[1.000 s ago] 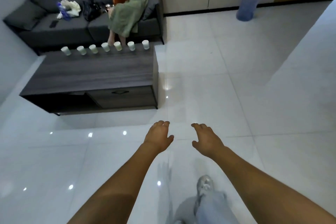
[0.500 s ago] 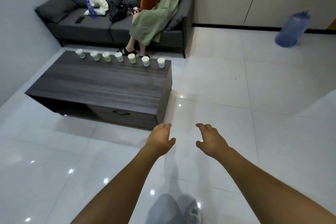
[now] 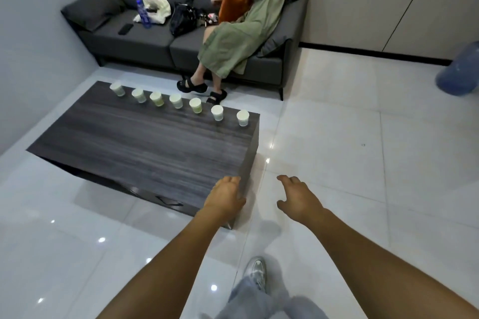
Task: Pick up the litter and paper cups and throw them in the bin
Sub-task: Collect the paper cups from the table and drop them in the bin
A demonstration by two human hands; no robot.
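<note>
Approach step: both grips, left hand (image 3: pixel 225 198) and right hand (image 3: pixel 298 197), spread and empty; paper cups (image 3: pixel 176 101) stand well ahead on the counter (image 3: pixel 145 147), needing a forward reach.

i count seven paper cups (image 3: pixel 176 100) in a row along the far edge of the coffee table (image 3: pixel 145 147), one sofa (image 3: pixel 166 41) beyond the table, one water jug (image 3: pixel 460 72) far right of it.
</note>
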